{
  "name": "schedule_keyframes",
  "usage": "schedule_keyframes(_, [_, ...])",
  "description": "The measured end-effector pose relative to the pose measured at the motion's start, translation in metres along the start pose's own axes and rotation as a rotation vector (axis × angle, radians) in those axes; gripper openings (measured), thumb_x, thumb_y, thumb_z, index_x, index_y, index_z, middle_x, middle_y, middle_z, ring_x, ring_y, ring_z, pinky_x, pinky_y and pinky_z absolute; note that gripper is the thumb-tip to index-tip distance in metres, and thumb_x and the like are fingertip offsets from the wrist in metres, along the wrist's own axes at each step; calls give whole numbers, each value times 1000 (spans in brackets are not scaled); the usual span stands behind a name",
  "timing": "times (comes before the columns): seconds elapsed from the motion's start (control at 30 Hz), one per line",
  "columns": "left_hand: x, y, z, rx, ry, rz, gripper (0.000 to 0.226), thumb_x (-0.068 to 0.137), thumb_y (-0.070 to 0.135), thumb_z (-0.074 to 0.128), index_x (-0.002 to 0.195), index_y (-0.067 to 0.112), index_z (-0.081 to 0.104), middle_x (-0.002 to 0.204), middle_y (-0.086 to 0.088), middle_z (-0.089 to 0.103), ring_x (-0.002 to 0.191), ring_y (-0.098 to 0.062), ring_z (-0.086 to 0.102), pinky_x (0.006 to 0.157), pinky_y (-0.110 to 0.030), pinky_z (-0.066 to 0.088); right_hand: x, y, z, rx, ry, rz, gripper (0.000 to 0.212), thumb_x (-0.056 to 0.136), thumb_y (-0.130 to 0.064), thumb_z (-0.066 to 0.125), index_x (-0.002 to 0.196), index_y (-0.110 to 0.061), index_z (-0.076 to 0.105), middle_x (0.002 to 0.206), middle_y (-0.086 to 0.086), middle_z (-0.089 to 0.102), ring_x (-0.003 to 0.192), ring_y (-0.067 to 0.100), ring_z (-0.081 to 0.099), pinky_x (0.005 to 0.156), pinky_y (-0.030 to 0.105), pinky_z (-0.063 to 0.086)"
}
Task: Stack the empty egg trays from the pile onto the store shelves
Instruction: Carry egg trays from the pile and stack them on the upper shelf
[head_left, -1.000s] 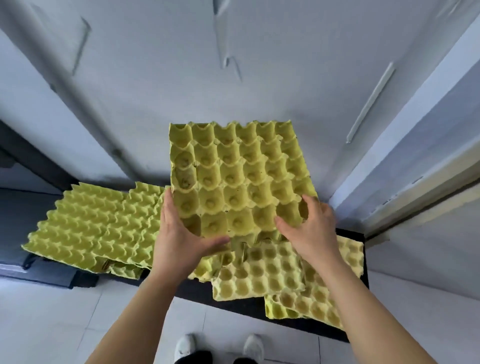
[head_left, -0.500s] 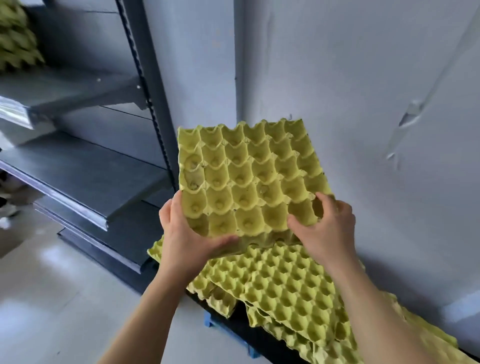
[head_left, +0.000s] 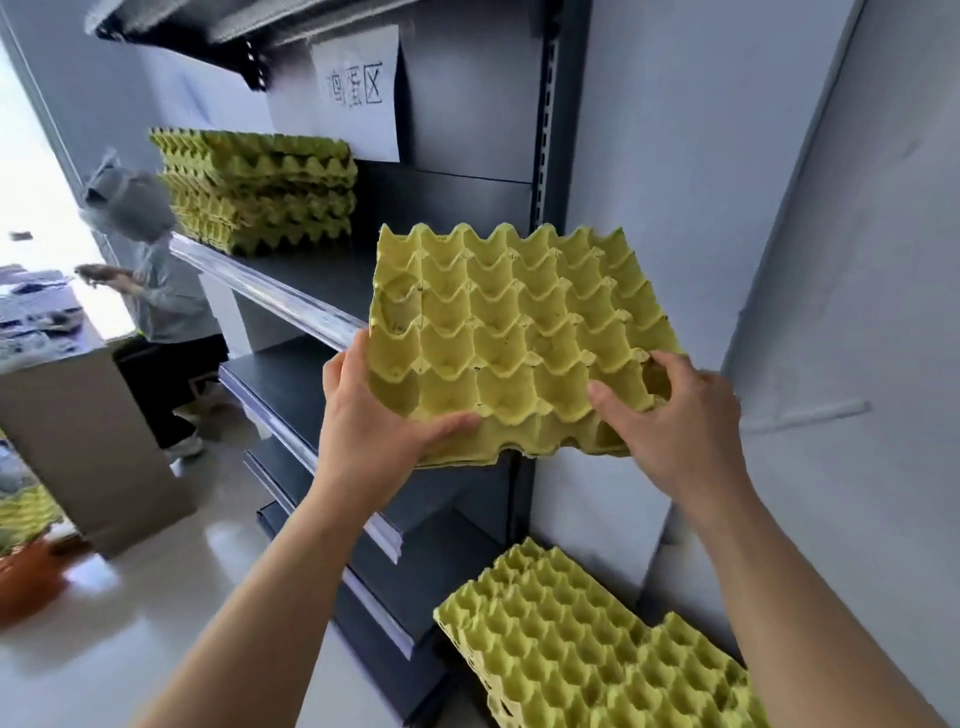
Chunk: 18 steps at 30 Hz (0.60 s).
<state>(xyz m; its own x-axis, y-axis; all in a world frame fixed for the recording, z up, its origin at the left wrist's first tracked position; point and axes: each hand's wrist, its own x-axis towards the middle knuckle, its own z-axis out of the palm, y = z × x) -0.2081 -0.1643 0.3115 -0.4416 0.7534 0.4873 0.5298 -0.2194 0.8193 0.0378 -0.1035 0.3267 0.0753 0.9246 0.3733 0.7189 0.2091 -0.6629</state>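
Now, in the head view, two hands carry one yellow egg tray (head_left: 514, 332); its near edge looks layered, so whether more are nested under it I cannot tell. The left hand (head_left: 374, 421) grasps the near left corner, thumb on top. The right hand (head_left: 680, 421) grasps the near right corner, its fingers (head_left: 670, 364) curled over the rim. The tray hangs in front of the shelving unit (head_left: 332, 275), just right of its middle shelf. One stack of trays (head_left: 260, 192) sits on that shelf, under one paper sign (head_left: 358, 104). One pile of trays (head_left: 587, 649) lies at the unit's foot. One other person (head_left: 156, 291) stands left of the unit beside a desk (head_left: 78, 415). Half a second ago the tray hung right over the pile, with the shelves off to the left; the grip is unchanged.
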Motion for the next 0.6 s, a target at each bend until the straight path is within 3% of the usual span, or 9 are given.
schedule_keyframes(0.13, [60, -20, -22, 26, 67, -26, 139, 26, 77, 76, 148, 32, 29, 127, 21, 34, 106, 7, 40, 84, -5, 26, 49, -45, 41, 5, -13, -61, 95, 65, -80, 54, 140, -23, 42, 127, 19, 42, 123, 35, 37, 102, 44, 36])
schedule_keyframes(0.23, [104, -35, -33, 51, 110, -44, 141, 26, 75, 77, 149, 29, 28, 128, 20, 33, 109, 4, 38, 93, -17, 29, 83, -75, 68, -5, -30, -107, 93, 68, -80, 52, 140, -23, 41, 127, 19, 43, 123, 35, 37, 103, 45, 37])
schedule_keyframes(0.43, [185, -71, -58, 61, 124, -60, 141, 28, 73, 79, 151, 25, 29, 144, 6, 43, 128, -13, 45, 106, -32, 36, 136, -124, 118, -47, -58, -157, 96, 67, -87, 43, 140, -24, 43, 126, 14, 47, 120, 31, 43, 99, 46, 41])
schedule_keyframes(0.6, [243, -104, -78, 45, 76, -52, 139, 33, 69, 82, 151, 22, 28, 145, 0, 46, 132, -17, 45, 112, -41, 35, 157, -158, 155, -112, -62, -158, 99, 67, -88, 38, 141, -22, 43, 132, 15, 45, 121, 33, 44, 98, 44, 42])
